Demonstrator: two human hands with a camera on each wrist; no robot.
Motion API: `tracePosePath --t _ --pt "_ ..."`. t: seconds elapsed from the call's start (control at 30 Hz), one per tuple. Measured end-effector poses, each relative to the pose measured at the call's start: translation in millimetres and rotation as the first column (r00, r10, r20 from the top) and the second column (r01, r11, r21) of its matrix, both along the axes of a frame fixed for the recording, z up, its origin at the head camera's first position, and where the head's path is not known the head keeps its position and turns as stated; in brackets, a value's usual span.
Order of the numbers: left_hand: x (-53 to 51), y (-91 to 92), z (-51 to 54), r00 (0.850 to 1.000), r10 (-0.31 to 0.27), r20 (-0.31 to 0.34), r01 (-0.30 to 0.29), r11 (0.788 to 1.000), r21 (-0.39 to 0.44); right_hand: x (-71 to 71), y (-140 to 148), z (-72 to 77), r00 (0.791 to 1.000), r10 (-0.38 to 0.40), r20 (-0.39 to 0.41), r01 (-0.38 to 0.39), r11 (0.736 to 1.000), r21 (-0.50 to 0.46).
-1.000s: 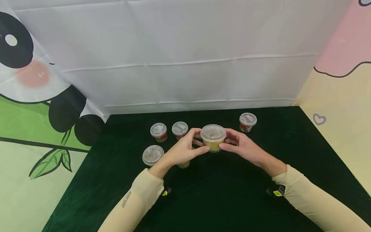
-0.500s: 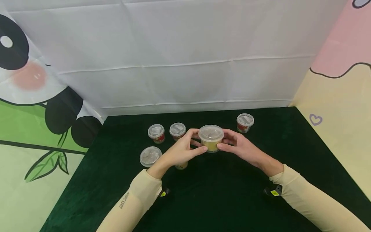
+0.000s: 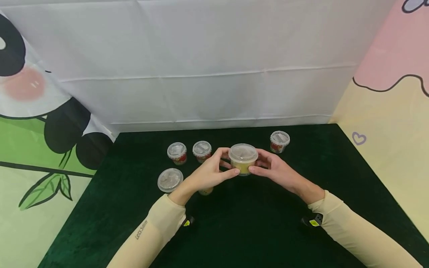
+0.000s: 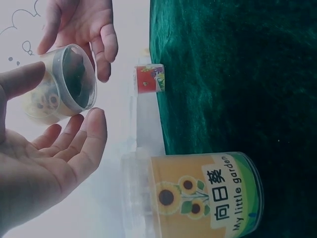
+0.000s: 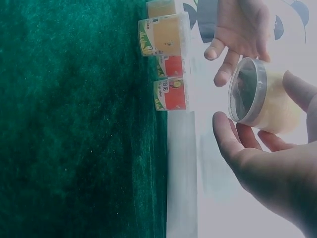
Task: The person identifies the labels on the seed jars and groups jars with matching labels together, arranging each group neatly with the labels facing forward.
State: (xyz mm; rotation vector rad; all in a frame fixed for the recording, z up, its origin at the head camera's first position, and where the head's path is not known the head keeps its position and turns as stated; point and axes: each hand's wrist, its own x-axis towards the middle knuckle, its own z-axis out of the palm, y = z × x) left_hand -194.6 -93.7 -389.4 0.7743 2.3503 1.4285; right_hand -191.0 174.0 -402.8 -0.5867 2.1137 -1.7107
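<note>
Between the two hands, raised over the green cloth, is a clear plastic cup (image 3: 243, 160) with a transparent lid and a yellow band. In the left wrist view sunflowers show on the cup's label (image 4: 47, 99). My left hand (image 3: 210, 170) holds its left side, thumb in front and fingers behind. From the other side my right hand (image 3: 280, 172) grips it the same way. The cup looks upright in the head view. Its dark, see-through base (image 5: 244, 91) faces the right wrist camera. Parts of the fingers are hidden behind the cup.
Two red-labelled lidded cups, one left (image 3: 177, 153) and one beside it (image 3: 202, 151), stand at the back left. Another red cup (image 3: 279, 142) is at the back right. A larger lidded cup (image 3: 170, 180) and a partly hidden cup (image 3: 206, 191) lie near the left forearm.
The head view has turned slightly, so the table and standing cups shift left in it. Both hands keep the same hold on the raised cup.
</note>
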Motion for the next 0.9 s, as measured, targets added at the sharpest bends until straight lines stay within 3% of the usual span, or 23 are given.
tracePosePath --t 0.17,0.47,0.6,0.9 --pt "1.1 -0.1 1.4 1.0 -0.008 -0.002 0.008 1.0 -0.006 0.4 -2.0 0.6 1.0 0.018 0.001 -0.018 1.0 -0.006" --pt "1.8 -2.5 5.9 1.0 0.014 -0.027 -0.014 1.0 0.007 -0.8 0.1 5.3 0.996 -0.033 0.08 0.038 0.998 -0.056" --pt "2.6 -4.2 7.7 0.999 0.032 -0.029 -0.032 0.999 0.014 -1.6 -0.5 7.0 0.996 -0.02 0.089 0.027 0.996 -0.083" --pt "3.6 -0.4 2.8 0.999 0.035 -0.03 -0.035 0.999 0.016 -1.3 2.1 4.2 0.995 0.017 0.097 -0.004 0.991 -0.136"
